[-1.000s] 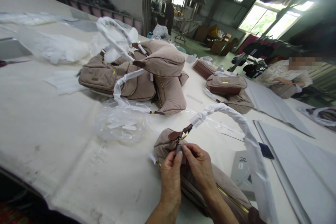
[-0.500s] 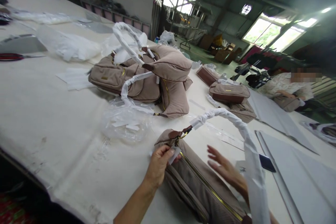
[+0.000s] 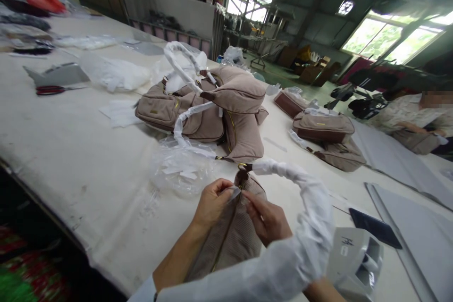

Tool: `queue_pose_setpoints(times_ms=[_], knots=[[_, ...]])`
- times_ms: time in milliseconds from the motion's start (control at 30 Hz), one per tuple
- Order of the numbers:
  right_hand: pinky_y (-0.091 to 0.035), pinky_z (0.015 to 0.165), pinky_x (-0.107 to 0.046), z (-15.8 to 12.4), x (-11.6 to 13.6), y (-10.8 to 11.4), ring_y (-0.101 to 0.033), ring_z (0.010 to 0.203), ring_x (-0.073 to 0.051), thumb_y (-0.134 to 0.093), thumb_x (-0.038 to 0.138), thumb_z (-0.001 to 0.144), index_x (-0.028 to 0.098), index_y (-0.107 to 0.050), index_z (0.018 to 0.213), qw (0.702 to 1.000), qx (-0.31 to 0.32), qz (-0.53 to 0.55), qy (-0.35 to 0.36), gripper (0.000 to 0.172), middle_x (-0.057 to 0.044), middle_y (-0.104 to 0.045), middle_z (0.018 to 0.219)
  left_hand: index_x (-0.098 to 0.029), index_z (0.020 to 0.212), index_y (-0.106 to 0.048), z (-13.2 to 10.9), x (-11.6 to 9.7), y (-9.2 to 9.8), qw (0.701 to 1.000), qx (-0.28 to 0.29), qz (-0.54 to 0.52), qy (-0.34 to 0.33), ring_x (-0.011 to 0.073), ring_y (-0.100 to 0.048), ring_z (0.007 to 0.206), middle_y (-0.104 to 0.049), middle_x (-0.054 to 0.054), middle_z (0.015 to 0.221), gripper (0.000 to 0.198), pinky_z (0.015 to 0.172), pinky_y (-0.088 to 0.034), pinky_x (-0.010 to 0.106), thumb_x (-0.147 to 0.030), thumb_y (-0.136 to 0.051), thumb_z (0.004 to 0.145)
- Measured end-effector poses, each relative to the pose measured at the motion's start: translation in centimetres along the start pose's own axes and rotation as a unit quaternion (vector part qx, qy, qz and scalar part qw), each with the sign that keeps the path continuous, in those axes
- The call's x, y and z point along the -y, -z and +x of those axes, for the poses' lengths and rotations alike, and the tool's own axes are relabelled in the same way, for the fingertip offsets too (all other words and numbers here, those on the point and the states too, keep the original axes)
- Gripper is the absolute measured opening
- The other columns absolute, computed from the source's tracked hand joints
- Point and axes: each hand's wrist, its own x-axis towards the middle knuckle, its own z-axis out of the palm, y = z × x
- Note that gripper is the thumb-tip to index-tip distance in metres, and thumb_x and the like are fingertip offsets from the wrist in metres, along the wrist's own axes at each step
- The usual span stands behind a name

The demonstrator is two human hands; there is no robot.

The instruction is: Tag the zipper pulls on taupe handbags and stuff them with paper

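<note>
A taupe handbag [image 3: 230, 236] lies in front of me on the white table [image 3: 63, 122], its handle [image 3: 304, 193] wrapped in white paper and arching over my right arm. My left hand [image 3: 211, 202] pinches a small white wrap at the zipper end of the bag. My right hand [image 3: 267, 218] is closed in a pinch on the same spot from the other side. A clear plastic bag [image 3: 182, 170] with white slips lies just left of my hands.
A pile of taupe handbags [image 3: 208, 108] with wrapped handles sits mid-table; more bags [image 3: 323, 127] lie to the right. Red-handled scissors [image 3: 53, 89] lie far left. A grey tape device [image 3: 357, 259] and a dark phone [image 3: 375, 233] sit at right. Another person [image 3: 414, 113] works far right.
My right hand, open and away half a second ago, has returned to the zipper end and pinched it. The bag has turned so its zipper runs toward me.
</note>
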Motion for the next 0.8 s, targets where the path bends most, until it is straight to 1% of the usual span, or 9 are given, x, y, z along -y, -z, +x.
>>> queue_pose_setpoints(times_ms=[67, 133, 233, 367, 533, 633, 700, 733, 800], knots=[[-0.047, 0.073, -0.033, 2.6, 0.6, 0.7, -0.063, 0.083, -0.023, -0.037, 0.026, 0.088, 0.018, -0.048, 0.126, 0.996, 0.056, -0.058, 0.037, 0.041, -0.012, -0.065, 0.105, -0.018, 0.085, -0.058, 0.0, -0.4, -0.5, 0.998, -0.02, 0.041, -0.049, 0.0143, -0.058, 0.071, -0.063, 0.0, 0.074, 0.012, 0.068, -0.043, 0.024, -0.019, -0.058, 0.073], [-0.045, 0.073, -0.032, 4.4, 0.8, 1.3, -0.062, 0.085, -0.022, -0.038, 0.023, 0.087, 0.018, -0.044, 0.129, 0.988, 0.115, -0.087, 0.06, 0.043, -0.011, -0.065, 0.104, -0.021, 0.093, -0.054, -0.1, -0.8, -1.0, 0.994, -0.036, 0.067, -0.079, 0.0156, -0.06, 0.075, -0.065, 0.0, 0.077, 0.02, 0.071, -0.043, 0.025, -0.018, -0.058, 0.073], [-0.043, 0.063, -0.025, 5.7, 0.4, 1.8, -0.061, 0.07, -0.017, -0.04, 0.024, 0.087, 0.02, -0.059, 0.107, 0.983, 0.166, -0.048, 0.054, 0.027, -0.005, -0.067, 0.082, -0.022, 0.098, -0.052, -0.3, -0.9, -1.4, 0.993, -0.053, 0.065, -0.084, 0.0162, -0.061, 0.076, -0.066, 0.0, 0.077, 0.025, 0.074, -0.042, 0.026, -0.022, -0.059, 0.074], [-0.04, 0.055, -0.021, 5.4, -0.6, 1.4, -0.056, 0.058, -0.012, -0.042, 0.025, 0.087, 0.018, -0.058, 0.083, 0.987, 0.145, 0.068, 0.002, 0.018, 0.0, -0.059, 0.066, -0.022, 0.113, -0.046, -0.5, 0.2, -1.6, 0.997, -0.067, -0.036, -0.022, 0.0161, -0.06, 0.077, -0.064, 0.001, 0.083, 0.045, 0.07, -0.045, 0.025, -0.027, -0.064, 0.072], [-0.042, 0.055, -0.022, 4.2, -1.2, 0.8, -0.055, 0.055, -0.011, -0.038, 0.028, 0.09, 0.018, -0.055, 0.084, 0.982, 0.108, 0.155, -0.028, 0.021, 0.0, -0.057, 0.07, -0.015, 0.084, -0.063, -0.6, 1.6, -1.9, 0.998, -0.027, -0.051, 0.038, 0.0152, -0.056, 0.067, -0.062, 0.002, 0.072, 0.02, 0.063, -0.044, 0.024, -0.033, -0.061, 0.074], [-0.041, 0.056, -0.022, 3.9, -1.1, 1.4, -0.054, 0.056, -0.011, -0.042, 0.026, 0.087, 0.019, -0.054, 0.102, 0.985, 0.116, 0.125, -0.014, 0.02, 0.001, -0.057, 0.068, -0.017, 0.077, -0.064, -0.8, 1.1, -2.4, 0.999, -0.038, 0.012, -0.002, 0.0148, -0.053, 0.066, -0.059, 0.0, 0.068, 0.016, 0.061, -0.041, 0.023, -0.031, -0.057, 0.078], [-0.039, 0.056, -0.022, 4.0, -0.8, 2.3, -0.054, 0.059, -0.012, -0.049, 0.022, 0.083, 0.021, -0.047, 0.12, 0.988, 0.131, 0.08, -0.008, 0.037, 0.002, -0.058, 0.068, -0.018, 0.072, -0.063, -0.8, 0.5, -2.7, 0.996, -0.034, 0.071, -0.038, 0.0145, -0.051, 0.064, -0.057, -0.001, 0.065, 0.015, 0.06, -0.038, 0.022, -0.027, -0.054, 0.079], [-0.039, 0.057, -0.022, 4.2, -0.8, 2.7, -0.054, 0.062, -0.012, -0.05, 0.021, 0.081, 0.022, -0.046, 0.122, 0.988, 0.143, 0.058, -0.005, 0.041, 0.002, -0.059, 0.071, -0.018, 0.07, -0.063, -0.7, 0.2, -2.8, 0.993, -0.031, 0.096, -0.054, 0.0146, -0.05, 0.065, -0.057, -0.001, 0.065, 0.015, 0.061, -0.038, 0.022, -0.026, -0.053, 0.079], [-0.04, 0.06, -0.022, 4.7, -0.8, 3.4, -0.055, 0.068, -0.013, -0.049, 0.021, 0.082, 0.022, -0.054, 0.112, 0.985, 0.172, 0.021, 0.006, 0.03, 0.0, -0.061, 0.077, -0.019, 0.068, -0.062, -0.7, -0.2, -3.1, 0.988, -0.02, 0.132, -0.074, 0.0151, -0.05, 0.066, -0.057, 0.0, 0.066, 0.015, 0.062, -0.038, 0.023, -0.024, -0.053, 0.079]])
